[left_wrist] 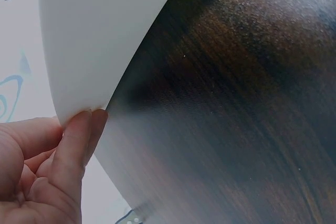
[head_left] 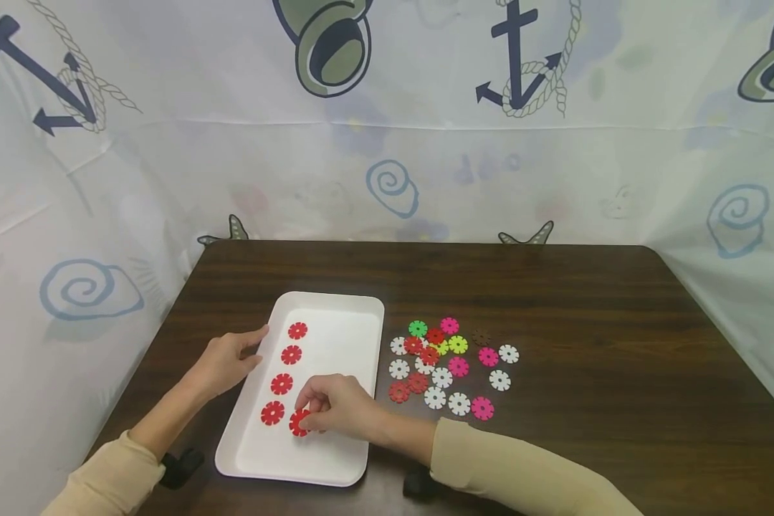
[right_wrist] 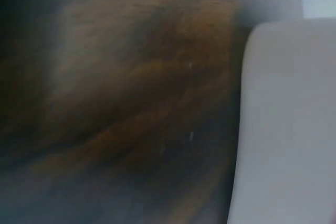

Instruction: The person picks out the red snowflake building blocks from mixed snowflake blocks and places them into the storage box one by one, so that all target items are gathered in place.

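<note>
A white rectangular tray [head_left: 335, 322] lies on the table, tilted a little in the head view. My left hand [head_left: 224, 364] is at its left edge; in the left wrist view, thumb and fingers [left_wrist: 76, 140] pinch the rim. Along the tray's left side runs a column of several red notched discs [head_left: 282, 384]. Over the tray's lower middle, my right hand [head_left: 343, 407] pinches another red notched disc [head_left: 294, 424], level with the lowest one of the column and to its right. In the right wrist view only the tray's side [right_wrist: 283, 129] and the blurred table show.
To the tray's right, loose notched discs lie scattered on the dark wooden table [head_left: 587, 344]: white [head_left: 459, 403], pink [head_left: 482, 408], yellow [head_left: 458, 345], green [head_left: 417, 328], brown [head_left: 481, 337] and red, some overlapping. A patterned curtain [head_left: 297, 179] hangs behind the table.
</note>
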`<state>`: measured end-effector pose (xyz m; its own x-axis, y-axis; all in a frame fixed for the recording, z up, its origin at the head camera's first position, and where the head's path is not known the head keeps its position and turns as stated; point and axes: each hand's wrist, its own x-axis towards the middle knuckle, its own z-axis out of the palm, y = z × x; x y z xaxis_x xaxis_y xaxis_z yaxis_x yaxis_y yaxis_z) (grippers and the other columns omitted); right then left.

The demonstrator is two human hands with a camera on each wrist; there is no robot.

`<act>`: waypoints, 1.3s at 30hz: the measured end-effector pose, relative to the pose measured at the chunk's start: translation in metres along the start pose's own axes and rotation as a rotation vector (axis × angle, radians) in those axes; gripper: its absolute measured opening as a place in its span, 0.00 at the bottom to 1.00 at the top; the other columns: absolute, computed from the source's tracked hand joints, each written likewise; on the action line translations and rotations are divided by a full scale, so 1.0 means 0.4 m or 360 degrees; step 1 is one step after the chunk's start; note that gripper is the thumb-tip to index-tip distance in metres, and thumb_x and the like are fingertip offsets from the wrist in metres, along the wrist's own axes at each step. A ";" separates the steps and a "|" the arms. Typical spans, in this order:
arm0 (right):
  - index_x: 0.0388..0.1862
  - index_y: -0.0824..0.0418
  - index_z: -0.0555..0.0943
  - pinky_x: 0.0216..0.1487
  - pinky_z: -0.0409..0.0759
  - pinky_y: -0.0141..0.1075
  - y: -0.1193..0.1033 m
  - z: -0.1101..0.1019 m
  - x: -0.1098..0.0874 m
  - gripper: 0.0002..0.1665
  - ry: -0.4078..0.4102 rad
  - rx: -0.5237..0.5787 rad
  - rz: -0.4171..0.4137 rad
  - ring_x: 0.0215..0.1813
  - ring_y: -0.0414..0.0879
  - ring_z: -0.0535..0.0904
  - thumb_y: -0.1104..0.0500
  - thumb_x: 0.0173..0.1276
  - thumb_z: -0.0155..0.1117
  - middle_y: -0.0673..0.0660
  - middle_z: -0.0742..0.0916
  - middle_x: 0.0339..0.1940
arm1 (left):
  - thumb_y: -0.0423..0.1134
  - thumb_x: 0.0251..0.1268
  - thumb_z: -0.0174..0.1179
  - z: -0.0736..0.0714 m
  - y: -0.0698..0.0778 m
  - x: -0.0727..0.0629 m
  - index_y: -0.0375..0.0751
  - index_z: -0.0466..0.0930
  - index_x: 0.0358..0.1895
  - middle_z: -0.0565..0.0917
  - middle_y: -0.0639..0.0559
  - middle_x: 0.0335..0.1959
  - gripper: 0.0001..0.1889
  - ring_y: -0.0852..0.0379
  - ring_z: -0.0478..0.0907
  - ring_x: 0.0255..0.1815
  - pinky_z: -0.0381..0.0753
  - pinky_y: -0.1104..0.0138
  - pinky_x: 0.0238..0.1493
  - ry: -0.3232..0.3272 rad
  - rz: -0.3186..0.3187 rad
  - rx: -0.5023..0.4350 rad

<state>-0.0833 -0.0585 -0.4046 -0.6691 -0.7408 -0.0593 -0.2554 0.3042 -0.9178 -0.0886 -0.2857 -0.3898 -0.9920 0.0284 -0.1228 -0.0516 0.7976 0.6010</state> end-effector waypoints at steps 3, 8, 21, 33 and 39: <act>0.34 0.61 0.81 0.24 0.74 0.21 0.001 0.031 0.017 0.07 -0.0034 -0.0099 -0.0007 0.19 0.31 0.72 0.67 0.56 0.69 0.48 0.80 0.17 | 0.30 0.59 0.62 0.000 -0.003 0.003 0.29 0.63 0.66 0.70 0.25 0.59 0.31 0.30 0.78 0.48 0.85 0.53 0.37 -0.0004 0.0011 0.0011; 0.33 0.60 0.82 0.24 0.72 0.20 -0.005 0.076 0.042 0.06 -0.0080 -0.0235 0.0003 0.21 0.31 0.70 0.66 0.57 0.69 0.45 0.79 0.17 | 0.29 0.59 0.62 0.003 -0.004 0.004 0.29 0.63 0.66 0.69 0.25 0.60 0.31 0.30 0.77 0.50 0.85 0.54 0.38 0.0001 0.0015 0.0011; 0.32 0.56 0.82 0.27 0.68 0.16 -0.003 0.134 0.076 0.05 -0.0125 -0.0644 -0.0095 0.23 0.29 0.68 0.63 0.57 0.70 0.42 0.79 0.19 | 0.28 0.59 0.61 0.008 -0.007 0.005 0.29 0.63 0.66 0.68 0.25 0.61 0.30 0.30 0.76 0.51 0.84 0.53 0.40 -0.0004 0.0047 -0.0024; 0.35 0.53 0.84 0.30 0.68 0.14 -0.011 0.149 0.088 0.05 -0.0155 -0.0752 -0.0135 0.24 0.29 0.70 0.60 0.58 0.70 0.41 0.81 0.21 | 0.29 0.60 0.60 0.003 -0.010 0.007 0.29 0.62 0.66 0.67 0.25 0.62 0.30 0.29 0.76 0.51 0.84 0.53 0.40 -0.0019 0.0042 -0.0008; 0.35 0.53 0.84 0.30 0.67 0.14 -0.010 0.152 0.091 0.05 -0.0157 -0.0804 -0.0155 0.24 0.29 0.70 0.59 0.58 0.70 0.41 0.81 0.21 | 0.30 0.61 0.60 0.002 -0.014 0.008 0.29 0.62 0.67 0.67 0.25 0.61 0.30 0.29 0.76 0.51 0.84 0.52 0.40 -0.0023 0.0045 -0.0009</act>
<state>-0.0643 -0.1229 -0.4271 -0.5625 -0.8257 -0.0422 -0.6343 0.4638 -0.6186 -0.0915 -0.2897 -0.3940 -0.9914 0.0593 -0.1170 -0.0245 0.7929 0.6089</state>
